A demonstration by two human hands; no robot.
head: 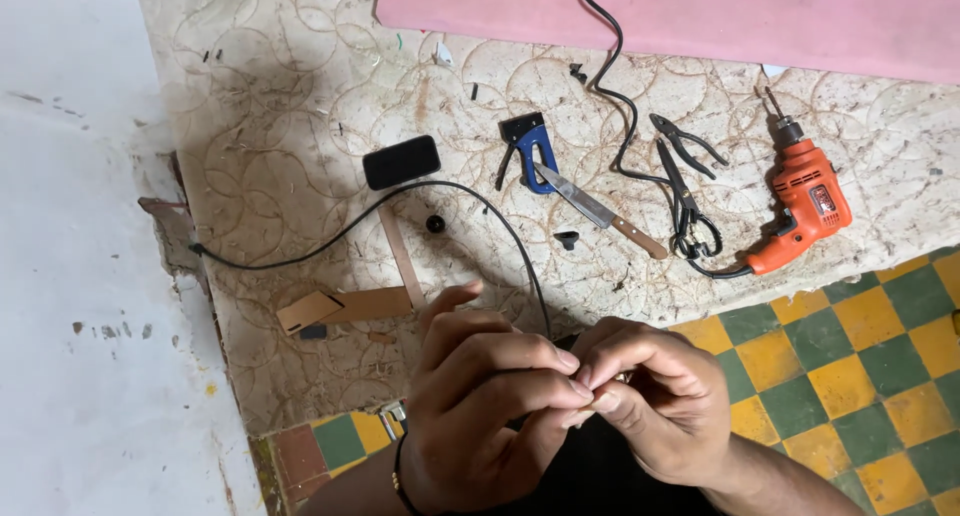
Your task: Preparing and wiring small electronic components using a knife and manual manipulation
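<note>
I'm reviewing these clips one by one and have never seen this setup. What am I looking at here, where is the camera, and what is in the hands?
There is no machine: one camera on the person's head looks down at their own bare hands. The left hand and right hand meet fingertip to fingertip, pinching something too small to identify. Beyond them, on a worn patterned mat, lie an orange electric drill, scissors, pliers, a knife, a blue staple gun, a small black rectangular object, a black cable and cardboard pieces. A pink sheet lies at the top.

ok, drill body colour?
Orange, with a black cord and dark metal chuck. The drill shows clearly in the head view, lying on the patterned mat.
</note>
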